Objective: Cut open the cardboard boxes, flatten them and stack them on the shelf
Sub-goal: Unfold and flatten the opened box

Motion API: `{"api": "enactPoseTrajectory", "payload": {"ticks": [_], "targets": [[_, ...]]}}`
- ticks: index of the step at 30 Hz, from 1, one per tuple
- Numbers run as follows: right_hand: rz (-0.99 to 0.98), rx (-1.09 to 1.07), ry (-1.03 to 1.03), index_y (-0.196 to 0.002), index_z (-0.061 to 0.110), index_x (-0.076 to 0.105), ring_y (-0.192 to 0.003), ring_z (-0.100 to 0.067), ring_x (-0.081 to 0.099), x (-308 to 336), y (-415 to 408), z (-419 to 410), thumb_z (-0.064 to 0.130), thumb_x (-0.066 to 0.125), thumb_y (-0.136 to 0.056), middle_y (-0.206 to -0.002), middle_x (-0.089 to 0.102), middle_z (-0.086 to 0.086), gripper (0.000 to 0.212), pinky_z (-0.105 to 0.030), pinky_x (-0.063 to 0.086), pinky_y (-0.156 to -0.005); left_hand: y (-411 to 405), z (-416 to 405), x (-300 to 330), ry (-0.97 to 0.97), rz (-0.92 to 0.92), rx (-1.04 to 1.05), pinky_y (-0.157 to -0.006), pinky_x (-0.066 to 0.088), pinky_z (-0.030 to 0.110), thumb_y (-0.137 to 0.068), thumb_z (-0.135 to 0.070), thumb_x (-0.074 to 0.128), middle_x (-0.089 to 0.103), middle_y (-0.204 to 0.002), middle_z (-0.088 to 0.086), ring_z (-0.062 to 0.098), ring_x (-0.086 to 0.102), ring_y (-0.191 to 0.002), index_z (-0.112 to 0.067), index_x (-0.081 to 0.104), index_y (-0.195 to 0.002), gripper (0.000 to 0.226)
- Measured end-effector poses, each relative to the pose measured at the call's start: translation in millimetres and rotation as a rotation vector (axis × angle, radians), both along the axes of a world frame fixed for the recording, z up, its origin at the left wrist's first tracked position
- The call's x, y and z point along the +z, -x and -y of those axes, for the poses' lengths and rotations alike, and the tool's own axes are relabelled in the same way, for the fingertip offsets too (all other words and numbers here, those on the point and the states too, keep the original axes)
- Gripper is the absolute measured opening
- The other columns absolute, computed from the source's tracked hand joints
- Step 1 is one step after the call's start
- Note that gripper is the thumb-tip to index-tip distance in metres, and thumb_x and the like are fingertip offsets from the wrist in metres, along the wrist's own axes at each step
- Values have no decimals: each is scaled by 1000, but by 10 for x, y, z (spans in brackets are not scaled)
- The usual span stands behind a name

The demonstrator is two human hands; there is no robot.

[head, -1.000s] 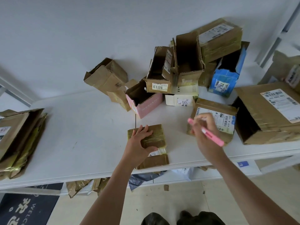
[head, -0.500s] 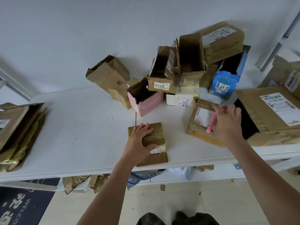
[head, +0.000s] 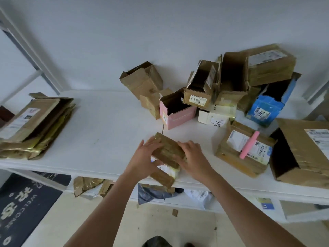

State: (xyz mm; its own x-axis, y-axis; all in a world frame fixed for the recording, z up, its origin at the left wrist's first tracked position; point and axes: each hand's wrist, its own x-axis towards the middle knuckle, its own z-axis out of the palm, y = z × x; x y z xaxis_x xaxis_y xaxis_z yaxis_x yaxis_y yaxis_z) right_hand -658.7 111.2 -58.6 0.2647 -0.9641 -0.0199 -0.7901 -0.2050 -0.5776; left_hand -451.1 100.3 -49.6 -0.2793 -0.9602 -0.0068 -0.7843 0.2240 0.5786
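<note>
Gripping a small tape-wrapped cardboard box (head: 167, 154) at the white shelf's (head: 106, 132) front edge, left hand (head: 142, 159) and right hand (head: 192, 157) clasping opposite sides; probably light, stiff, tape slippery, best held by edges.

free: bare table (head: 99, 132) between flattened stack (head: 33, 125) and opened-box pile (head: 210, 90) | blocked: right side, labelled box (head: 243, 152) carrying pink cutter (head: 249, 145), just beside large box (head: 306, 154)
</note>
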Motion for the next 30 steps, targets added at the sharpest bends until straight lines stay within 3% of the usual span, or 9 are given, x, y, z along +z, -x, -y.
{"api": "enactPoseTrajectory", "payload": {"ticks": [3, 6, 9, 12, 17, 25, 30], "targets": [[5, -45, 6, -142, 11, 40, -118, -21, 40, -50, -78, -66, 50, 53, -95, -125, 43, -6, 61, -35, 47, -94, -155, -115, -50, -114, -298, 329, -117, 19, 28, -87, -11, 72, 30, -158, -10, 9, 19, -149, -30, 45, -143, 65], [4, -52, -12, -135, 10, 45, -114, -20, 46, 9, -151, -7, 47, 61, -92, -123, 45, -6, 59, -35, 48, -92, -92, -151, -53, -326, -607, 580, -103, 41, 32, -88, -27, 73, 39, -149, -1, 22, 42, -137, -30, 39, -146, 67], [59, -10, 18, -135, 11, 47, -111, -18, 52, 74, -191, 67, 42, 67, -89, -122, 47, -4, 59, -31, 49, -88, 44, -114, -76, -420, -680, 665, -98, 52, 46, -82, -30, 79, 54, -135, 7, 27, 59, -118, -27, 40, -146, 75], [102, 37, 42, -143, 13, 46, -116, -16, 52, 69, -234, 122, 41, 66, -91, -128, 49, -3, 63, -29, 48, -94, 101, -52, -93, -471, -768, 760, -78, 61, 43, -80, -16, 82, 67, -110, 13, 27, 69, -86, -25, 51, -132, 61], [68, -39, 90, -136, 14, 57, -108, -15, 57, 33, -325, 206, 47, 69, -86, -118, 58, -2, 62, -26, 49, -87, 92, -9, -65, -465, -799, 826, -53, 58, 25, -73, -6, 86, 67, -93, 9, 19, 69, -69, -23, 58, -112, 50], [-40, -72, 125, -134, 15, 60, -106, -19, 61, 52, -423, 288, 46, 72, -84, -118, 65, -4, 60, -29, 53, -86, 133, 13, -46, -467, -766, 884, -50, 59, 27, -74, 0, 82, 67, -95, 12, 20, 66, -58, -22, 60, -109, 47], [-70, 19, 124, -132, 9, 61, -106, -18, 66, 108, -384, 375, 39, 72, -87, -121, 69, -6, 55, -19, 46, -83, 135, 2, -26, -465, -778, 880, -49, 57, 25, -75, 2, 80, 66, -89, 9, 19, 64, -56, -21, 59, -109, 46]]}}
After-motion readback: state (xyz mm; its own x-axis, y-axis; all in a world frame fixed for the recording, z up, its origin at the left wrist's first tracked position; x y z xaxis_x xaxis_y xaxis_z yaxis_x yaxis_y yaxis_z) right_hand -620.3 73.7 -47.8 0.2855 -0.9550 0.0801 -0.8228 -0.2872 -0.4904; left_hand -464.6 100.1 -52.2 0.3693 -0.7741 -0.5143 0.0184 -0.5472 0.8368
